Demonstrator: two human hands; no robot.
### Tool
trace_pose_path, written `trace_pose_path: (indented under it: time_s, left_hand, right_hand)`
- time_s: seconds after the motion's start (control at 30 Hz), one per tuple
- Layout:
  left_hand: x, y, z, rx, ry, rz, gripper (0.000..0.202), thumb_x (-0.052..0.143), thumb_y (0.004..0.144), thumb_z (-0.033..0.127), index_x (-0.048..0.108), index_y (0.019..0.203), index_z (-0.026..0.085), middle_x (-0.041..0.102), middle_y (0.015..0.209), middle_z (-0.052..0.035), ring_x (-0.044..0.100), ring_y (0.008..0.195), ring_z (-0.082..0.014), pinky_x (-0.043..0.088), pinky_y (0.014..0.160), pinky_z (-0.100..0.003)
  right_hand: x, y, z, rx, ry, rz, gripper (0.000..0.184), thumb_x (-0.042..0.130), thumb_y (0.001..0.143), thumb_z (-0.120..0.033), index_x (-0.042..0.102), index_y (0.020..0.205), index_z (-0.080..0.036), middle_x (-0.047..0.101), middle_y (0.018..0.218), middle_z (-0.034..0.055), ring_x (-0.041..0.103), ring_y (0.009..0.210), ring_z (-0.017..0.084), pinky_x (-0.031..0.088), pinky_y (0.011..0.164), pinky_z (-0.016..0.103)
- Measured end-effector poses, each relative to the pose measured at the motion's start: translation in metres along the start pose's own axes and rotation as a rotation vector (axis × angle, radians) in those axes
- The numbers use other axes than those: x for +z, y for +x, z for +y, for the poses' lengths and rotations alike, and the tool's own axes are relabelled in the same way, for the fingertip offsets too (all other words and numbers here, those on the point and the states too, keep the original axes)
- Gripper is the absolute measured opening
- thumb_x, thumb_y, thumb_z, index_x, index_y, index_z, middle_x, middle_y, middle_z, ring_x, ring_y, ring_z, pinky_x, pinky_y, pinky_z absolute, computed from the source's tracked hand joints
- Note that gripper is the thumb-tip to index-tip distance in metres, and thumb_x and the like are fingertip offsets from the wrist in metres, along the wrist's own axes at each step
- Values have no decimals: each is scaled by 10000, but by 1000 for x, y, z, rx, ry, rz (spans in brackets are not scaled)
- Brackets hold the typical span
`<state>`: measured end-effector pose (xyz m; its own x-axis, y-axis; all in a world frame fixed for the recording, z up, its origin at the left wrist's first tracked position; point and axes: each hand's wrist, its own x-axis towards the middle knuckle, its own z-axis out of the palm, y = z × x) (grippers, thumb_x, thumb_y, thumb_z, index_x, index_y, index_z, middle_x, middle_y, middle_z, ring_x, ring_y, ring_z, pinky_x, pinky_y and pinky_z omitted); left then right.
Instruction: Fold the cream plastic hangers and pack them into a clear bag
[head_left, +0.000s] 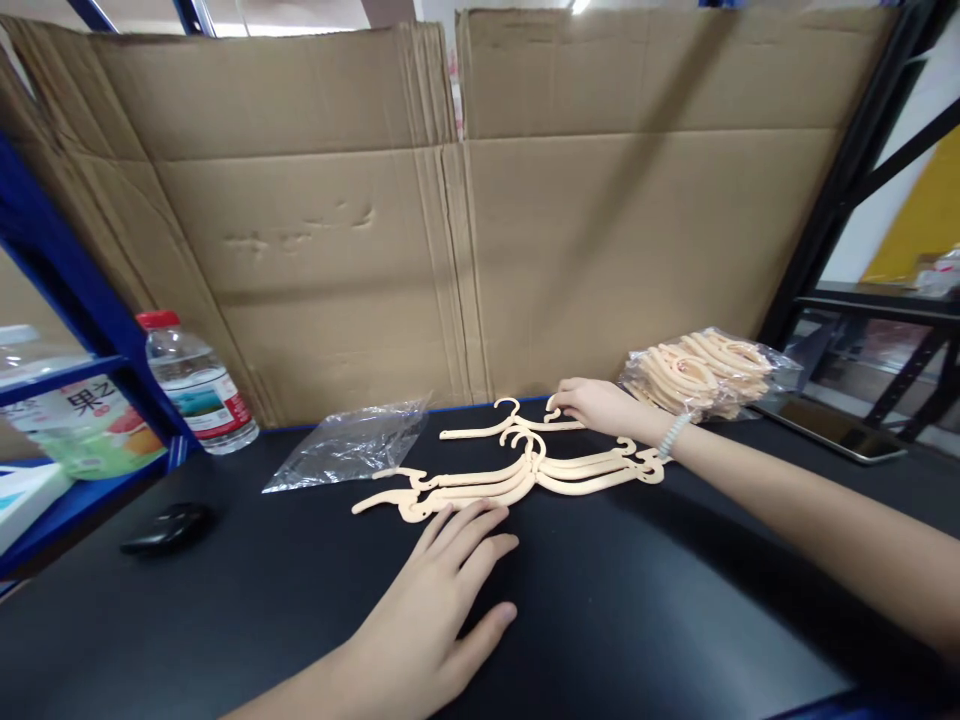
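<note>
Several cream plastic clothes hangers (480,492) lie overlapped on the black tabletop, hooks pointing toward the back. Behind them a single cream hanger (480,432) lies near the cardboard. My right hand (604,408) reaches over to the right end of this rear hanger, its fingers pinched around that end, which they partly hide. A beaded bracelet (673,436) circles the right wrist. My left hand (442,600) is open just in front of the overlapped hangers, palm down with fingers spread; its fingertips come close to the nearest hanger, and I cannot tell whether they touch.
A clear plastic bag (352,442) lies flat at the back left, and a bag of hangers (694,372) sits at the back right beside a phone (832,428). At left are a black mouse (169,528) and a water bottle (201,390). Cardboard (637,230) walls the back.
</note>
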<state>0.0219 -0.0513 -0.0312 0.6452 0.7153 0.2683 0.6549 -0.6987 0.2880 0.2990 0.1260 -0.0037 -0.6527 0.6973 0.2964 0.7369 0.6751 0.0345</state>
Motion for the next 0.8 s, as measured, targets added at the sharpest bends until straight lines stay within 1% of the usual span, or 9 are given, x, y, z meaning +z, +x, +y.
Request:
trace_pose_path:
  time_s: [0.13, 0.27, 0.37, 0.5, 0.57, 0.63, 0.67, 0.73, 0.8]
  left_hand:
    - [-2, 0, 1, 28, -45, 0, 400, 534, 863, 211, 531, 1262, 242, 470, 1404, -109, 380, 1323, -307, 313, 1096, -533]
    - [-3, 0, 2, 26, -79, 2, 394, 549, 846, 203, 543, 1238, 241, 486, 1381, -110, 397, 1305, -303, 327, 1090, -518]
    - [-3, -1, 3, 21, -89, -3, 389, 543, 846, 194, 539, 1233, 242, 491, 1372, -104, 387, 1307, -301, 321, 1090, -518]
    - [-4, -3, 4, 31, -152, 0, 394, 535, 844, 171, 528, 1233, 231, 500, 1355, -99, 390, 1299, -280, 329, 1093, -479]
    - [-3, -3, 4, 15, -263, 33, 370, 516, 856, 157, 534, 1219, 224, 525, 1318, -100, 433, 1263, -259, 359, 1077, -442]
    - [0, -2, 4, -78, -459, 90, 308, 494, 887, 174, 554, 1186, 222, 569, 1249, -98, 497, 1197, -239, 402, 1040, -412]
    - [1, -1, 3, -148, -593, 115, 273, 497, 901, 201, 568, 1164, 220, 586, 1213, -98, 527, 1159, -234, 429, 1012, -402]
    - [4, 3, 2, -282, -889, 140, 251, 545, 902, 277, 583, 1141, 212, 597, 1180, -104, 579, 1071, -229, 477, 946, -388]
    - [5, 7, 2, -361, -1155, 135, 347, 627, 862, 348, 569, 1174, 205, 577, 1209, -121, 619, 976, -221, 506, 888, -383]
  right_hand:
    - [10, 28, 4, -105, -33, -87, 244, 563, 831, -76, 704, 996, -188, 639, 953, 76, 606, 851, 186, 417, 691, 253]
    - [14, 38, 3, -173, -58, -100, 168, 567, 828, -105, 713, 837, -187, 630, 834, 59, 585, 761, 171, 384, 648, 256]
    - [11, 37, 6, -174, -65, -33, 130, 572, 818, -130, 684, 762, -166, 623, 796, 63, 570, 747, 176, 379, 661, 268]
    - [-3, 28, 4, -97, -33, 150, 123, 525, 847, -159, 645, 823, -149, 626, 797, 67, 565, 734, 175, 399, 656, 275]
    - [-13, 19, -7, -53, 5, 256, 140, 486, 875, -168, 623, 891, -145, 629, 808, 58, 567, 716, 155, 427, 662, 268]
    - [-21, 7, -27, -27, 99, 363, 153, 461, 903, -191, 602, 938, -141, 639, 830, 50, 578, 701, 130, 464, 664, 248]
    - [-24, 0, -40, -16, 261, 446, 135, 494, 896, -209, 607, 930, -143, 651, 823, 43, 589, 681, 121, 482, 647, 238]
    - [-29, -14, -69, 5, 528, 546, 100, 552, 870, -219, 623, 900, -156, 661, 776, 21, 616, 677, 121, 516, 649, 235]
    - [-30, -28, -97, -19, 716, 564, 77, 584, 848, -202, 628, 899, -167, 668, 780, 11, 634, 691, 120, 541, 664, 233]
